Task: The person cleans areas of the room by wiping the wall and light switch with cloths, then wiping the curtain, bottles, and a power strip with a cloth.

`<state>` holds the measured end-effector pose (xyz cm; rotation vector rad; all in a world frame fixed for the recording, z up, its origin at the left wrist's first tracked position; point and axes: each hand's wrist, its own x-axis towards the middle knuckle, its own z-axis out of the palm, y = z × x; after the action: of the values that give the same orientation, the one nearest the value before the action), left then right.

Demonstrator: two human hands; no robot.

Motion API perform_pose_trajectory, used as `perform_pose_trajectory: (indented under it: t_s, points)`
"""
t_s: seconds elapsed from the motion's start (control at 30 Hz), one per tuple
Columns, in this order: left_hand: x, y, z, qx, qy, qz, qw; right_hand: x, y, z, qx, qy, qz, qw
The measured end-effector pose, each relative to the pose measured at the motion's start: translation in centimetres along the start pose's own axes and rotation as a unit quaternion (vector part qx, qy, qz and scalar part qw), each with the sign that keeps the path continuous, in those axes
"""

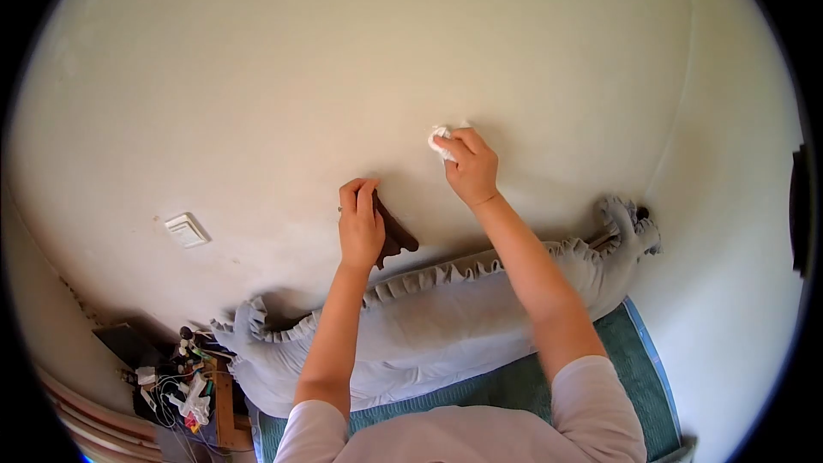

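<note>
My right hand (pixel 473 170) is closed around a crumpled white tissue or cloth wad (pixel 439 142), held against the pale wall (pixel 549 60). Lower and to the left, my left hand (pixel 361 227) has its fingers bent around a dark brown cloth (pixel 394 236). The cloth hangs down on the right side of that hand, close to the wall. A ring shows on one left finger, and a thin band circles my right wrist.
Below my hands runs a headboard in a grey ruffled cover (pixel 446 309), along a bed with a green sheet (pixel 489 386). A white light switch (pixel 187 230) is on the wall at left. Cables and small items crowd a wooden bedside table (pixel 225 403) at lower left.
</note>
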<state>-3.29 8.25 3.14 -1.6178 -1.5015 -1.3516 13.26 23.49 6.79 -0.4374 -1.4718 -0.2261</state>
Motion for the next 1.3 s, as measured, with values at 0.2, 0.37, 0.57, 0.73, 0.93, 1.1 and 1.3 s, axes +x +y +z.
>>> perform_pose_trajectory:
  t_s: [0.2,0.37,0.57,0.73,0.93,1.1,1.3]
  points:
    - [-1.5,1.4,-3.2,0.025,-0.102,0.067,0.992,2.4,0.4,0.2,0.016,0.081,0.112,0.99]
    - [-1.9,2.2,-5.9,0.114,-0.157,0.141,0.971,1.6,-0.4,0.0,0.014,-0.042,-0.065,0.997]
    - [-3.9,3.4,-7.3,0.103,-0.105,0.066,0.987,1.4,-2.4,1.7,0.034,0.056,0.083,0.994]
    - [-8.1,1.8,-7.6,0.031,-0.153,-0.171,0.973,2.9,-1.6,0.7,0.014,0.026,0.064,0.998]
    - [-12.4,-0.4,-6.0,-0.458,-0.085,-0.438,0.769,0.7,-2.9,2.4,0.026,0.012,0.09,0.995]
    - [-15.1,-0.3,-4.5,-0.497,-0.101,-0.489,0.71,2.6,-0.1,1.1,-0.001,0.072,0.114,0.991]
    - [-15.9,-0.4,-3.6,-0.511,-0.096,-0.509,0.686,2.8,-0.4,-1.3,-0.033,-0.064,0.025,0.997]
